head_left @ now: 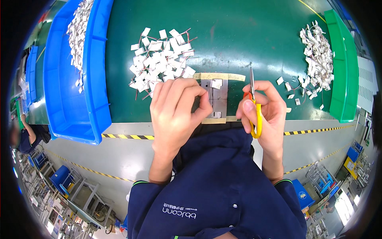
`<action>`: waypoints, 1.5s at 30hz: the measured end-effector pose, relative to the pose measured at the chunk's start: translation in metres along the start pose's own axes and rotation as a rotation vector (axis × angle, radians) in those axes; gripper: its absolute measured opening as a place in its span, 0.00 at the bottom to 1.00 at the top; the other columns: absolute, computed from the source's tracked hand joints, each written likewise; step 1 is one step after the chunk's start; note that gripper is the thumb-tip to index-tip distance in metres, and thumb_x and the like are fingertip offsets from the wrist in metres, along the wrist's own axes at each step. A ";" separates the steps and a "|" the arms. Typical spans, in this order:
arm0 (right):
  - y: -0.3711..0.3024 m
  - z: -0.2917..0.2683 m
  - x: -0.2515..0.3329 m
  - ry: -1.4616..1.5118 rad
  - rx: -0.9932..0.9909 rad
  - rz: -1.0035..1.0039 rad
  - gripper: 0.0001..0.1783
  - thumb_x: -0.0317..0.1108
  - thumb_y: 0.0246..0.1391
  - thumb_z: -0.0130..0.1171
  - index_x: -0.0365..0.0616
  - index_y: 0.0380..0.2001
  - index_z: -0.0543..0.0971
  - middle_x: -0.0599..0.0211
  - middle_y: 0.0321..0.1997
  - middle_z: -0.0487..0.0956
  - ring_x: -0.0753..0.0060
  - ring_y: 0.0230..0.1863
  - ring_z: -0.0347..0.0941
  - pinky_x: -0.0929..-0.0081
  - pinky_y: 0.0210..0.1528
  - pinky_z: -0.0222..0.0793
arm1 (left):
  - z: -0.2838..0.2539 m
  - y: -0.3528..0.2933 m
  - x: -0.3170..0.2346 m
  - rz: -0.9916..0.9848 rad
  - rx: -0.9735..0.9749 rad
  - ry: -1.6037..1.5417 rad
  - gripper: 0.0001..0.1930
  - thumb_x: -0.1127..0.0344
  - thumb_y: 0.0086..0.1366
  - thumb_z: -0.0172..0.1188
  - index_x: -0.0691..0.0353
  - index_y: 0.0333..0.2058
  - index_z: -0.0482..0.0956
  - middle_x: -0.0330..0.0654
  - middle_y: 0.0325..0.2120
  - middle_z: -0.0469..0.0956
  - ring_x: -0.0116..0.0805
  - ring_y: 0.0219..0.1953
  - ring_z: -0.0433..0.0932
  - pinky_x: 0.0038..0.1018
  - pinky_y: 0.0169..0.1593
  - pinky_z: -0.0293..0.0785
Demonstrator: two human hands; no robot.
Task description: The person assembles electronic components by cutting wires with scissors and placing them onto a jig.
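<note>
My right hand grips a pair of scissors with yellow and orange handles. The narrow metal blades point away from me and look closed. My left hand is closed in a pinch, thumb against forefinger, at the left edge of a small metal plate on the table. What lies between those fingertips is too small to make out. On the plate's far end rests a small white piece, just beyond the pinch. Strips of beige tape run along the plate's far and near ends.
A pile of white pieces with thin dark red wires lies beyond my left hand on the green table. At the left stands a blue bin with more pieces. White wired pieces also lie beside a green bin at the right.
</note>
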State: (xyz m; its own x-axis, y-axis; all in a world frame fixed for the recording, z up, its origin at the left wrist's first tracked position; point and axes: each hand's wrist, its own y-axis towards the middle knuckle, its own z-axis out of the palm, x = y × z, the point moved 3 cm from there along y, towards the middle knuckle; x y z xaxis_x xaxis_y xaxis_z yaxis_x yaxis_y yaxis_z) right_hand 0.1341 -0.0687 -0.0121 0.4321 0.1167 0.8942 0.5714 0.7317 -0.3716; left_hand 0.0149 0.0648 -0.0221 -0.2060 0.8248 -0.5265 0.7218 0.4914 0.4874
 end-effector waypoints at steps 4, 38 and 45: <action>0.005 0.001 0.006 -0.147 -0.129 -0.121 0.16 0.24 0.51 0.61 0.37 0.41 0.68 0.61 0.30 0.80 0.86 0.19 0.70 0.89 0.19 0.62 | -0.009 0.005 -0.007 0.014 -0.040 -0.111 0.12 0.77 0.36 0.66 0.59 0.23 0.75 0.34 0.25 0.74 0.33 0.24 0.71 0.28 0.29 0.62; 0.001 0.023 -0.004 0.163 -0.082 -0.096 0.20 0.21 0.48 0.63 0.36 0.43 0.67 0.60 0.31 0.79 0.86 0.17 0.68 0.89 0.15 0.59 | 0.010 -0.019 -0.017 -0.681 -0.140 -1.207 0.09 0.83 0.54 0.61 0.72 0.36 0.78 0.46 0.32 0.78 0.29 0.36 0.76 0.23 0.39 0.74; 0.001 0.017 -0.003 0.181 -0.021 -0.101 0.20 0.18 0.47 0.61 0.36 0.43 0.66 0.59 0.30 0.80 0.87 0.19 0.69 0.91 0.15 0.60 | 0.013 -0.024 -0.028 -0.779 -0.157 -1.388 0.07 0.80 0.58 0.59 0.72 0.37 0.78 0.45 0.33 0.77 0.29 0.35 0.76 0.21 0.39 0.73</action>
State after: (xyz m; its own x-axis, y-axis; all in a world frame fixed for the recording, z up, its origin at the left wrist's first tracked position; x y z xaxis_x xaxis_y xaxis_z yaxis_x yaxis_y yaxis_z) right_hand 0.1212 -0.0570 -0.0110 0.4886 -0.0805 0.8688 0.6322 0.7189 -0.2890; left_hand 0.0116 0.0262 -0.0284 0.3214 -0.4677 -0.8234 0.6423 0.7466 -0.1733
